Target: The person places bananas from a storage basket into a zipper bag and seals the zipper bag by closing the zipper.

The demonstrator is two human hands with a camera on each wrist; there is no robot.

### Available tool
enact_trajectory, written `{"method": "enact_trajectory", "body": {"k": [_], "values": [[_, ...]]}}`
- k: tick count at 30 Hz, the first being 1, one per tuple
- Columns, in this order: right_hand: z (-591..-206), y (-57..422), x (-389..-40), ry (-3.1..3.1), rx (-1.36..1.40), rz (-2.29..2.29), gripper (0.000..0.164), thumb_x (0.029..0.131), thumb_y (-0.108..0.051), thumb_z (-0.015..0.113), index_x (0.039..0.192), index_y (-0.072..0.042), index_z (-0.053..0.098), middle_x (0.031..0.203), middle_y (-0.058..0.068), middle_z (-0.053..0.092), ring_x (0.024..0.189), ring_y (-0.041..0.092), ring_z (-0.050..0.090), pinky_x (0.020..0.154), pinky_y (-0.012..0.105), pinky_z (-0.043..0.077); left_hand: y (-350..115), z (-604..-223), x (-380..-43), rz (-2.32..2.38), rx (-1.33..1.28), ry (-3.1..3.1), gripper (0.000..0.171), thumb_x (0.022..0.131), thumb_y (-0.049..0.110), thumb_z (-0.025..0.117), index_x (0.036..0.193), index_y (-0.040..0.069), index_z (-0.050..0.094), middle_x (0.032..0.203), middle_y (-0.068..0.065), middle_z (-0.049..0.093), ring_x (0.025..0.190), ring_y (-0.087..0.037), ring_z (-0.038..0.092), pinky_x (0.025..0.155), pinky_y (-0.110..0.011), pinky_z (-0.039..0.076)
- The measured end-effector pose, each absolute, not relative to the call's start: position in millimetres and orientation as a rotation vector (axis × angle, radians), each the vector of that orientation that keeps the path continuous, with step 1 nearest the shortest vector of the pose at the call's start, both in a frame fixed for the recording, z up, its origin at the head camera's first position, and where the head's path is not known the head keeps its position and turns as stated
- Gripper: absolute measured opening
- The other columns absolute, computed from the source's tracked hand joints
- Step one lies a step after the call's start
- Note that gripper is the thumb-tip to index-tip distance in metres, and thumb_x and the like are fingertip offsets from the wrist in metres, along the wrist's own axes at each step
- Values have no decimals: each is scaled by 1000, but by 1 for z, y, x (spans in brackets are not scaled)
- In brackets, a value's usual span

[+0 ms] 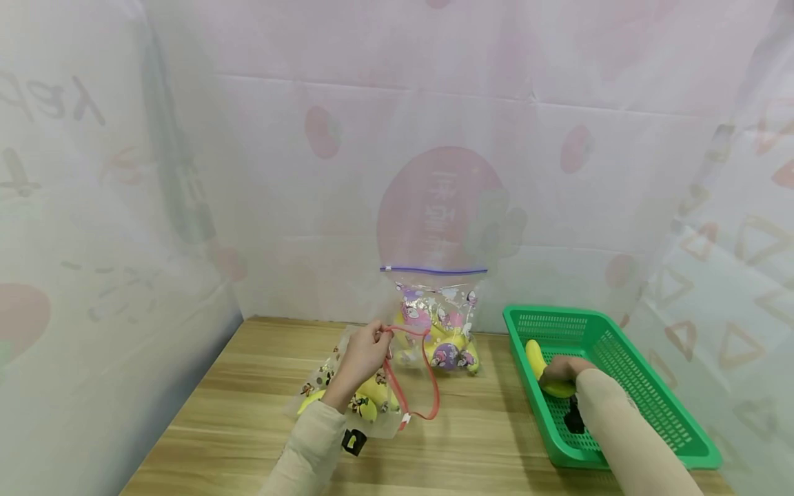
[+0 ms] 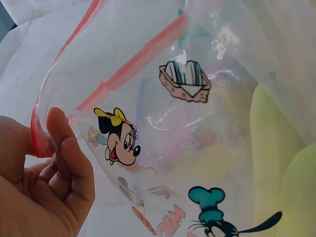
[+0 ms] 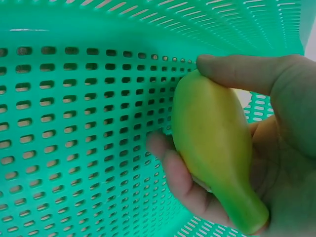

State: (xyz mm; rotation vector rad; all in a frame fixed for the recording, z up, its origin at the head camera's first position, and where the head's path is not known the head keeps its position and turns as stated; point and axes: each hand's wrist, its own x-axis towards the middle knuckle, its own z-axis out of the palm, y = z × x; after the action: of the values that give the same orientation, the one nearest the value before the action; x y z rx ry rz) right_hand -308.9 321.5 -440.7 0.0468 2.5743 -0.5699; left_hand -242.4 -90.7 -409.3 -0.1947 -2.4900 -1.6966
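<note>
My left hand [image 1: 366, 353] pinches the red zip edge [image 2: 42, 131] of a clear zip bag [image 2: 148, 128] printed with cartoon figures. The bag lies on its side, its mouth gaping to the right, with yellow bananas [image 1: 375, 396] inside. In the green basket [image 1: 511, 331], my right hand [image 1: 567, 372] grips a banana [image 3: 212, 123], thumb on one side and fingers curled around the other. Its stem end is near the palm. Yellow banana shows on two sides of this hand in the head view; whether it is one banana or two, I cannot tell.
Behind the left hand stands a second clear bag [image 1: 468, 310] with a purple zip, bananas inside. Black straps show at the left wrist [image 1: 354, 441] and right wrist [image 1: 573, 417]. Printed curtains [image 1: 310, 207] hang around the wooden table [image 1: 471, 441].
</note>
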Motion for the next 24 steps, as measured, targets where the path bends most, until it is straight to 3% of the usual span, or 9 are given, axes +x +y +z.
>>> {"method": "enact_trajectory", "body": {"k": [8, 20, 24], "values": [[-433, 322, -305, 2537, 88, -685, 30, 87, -14, 62, 102, 8, 49, 84, 20, 52, 71, 27, 57, 57, 34, 53, -90, -409, -242, -1689, -190, -2498, 16, 99, 18, 46, 95, 7, 57, 66, -8, 60, 49, -15, 49, 41, -21, 38], [-417, 316, -304, 2607, -9, -799, 26, 92, -12, 55, 105, 7, 44, 81, 16, 49, 61, 21, 49, 54, 34, 48, -91, -411, -243, -1705, -183, -2492, 16, 99, 19, 47, 95, 8, 58, 68, -12, 62, 49, -14, 49, 42, -23, 38], [-408, 311, -302, 2650, -62, -788, 31, 92, -13, 55, 110, 9, 42, 82, 16, 49, 62, 22, 50, 53, 35, 49, -90, -410, -243, -1706, -181, -2489, 17, 99, 19, 47, 96, 7, 59, 69, -14, 63, 48, -14, 48, 42, -23, 37]]}}
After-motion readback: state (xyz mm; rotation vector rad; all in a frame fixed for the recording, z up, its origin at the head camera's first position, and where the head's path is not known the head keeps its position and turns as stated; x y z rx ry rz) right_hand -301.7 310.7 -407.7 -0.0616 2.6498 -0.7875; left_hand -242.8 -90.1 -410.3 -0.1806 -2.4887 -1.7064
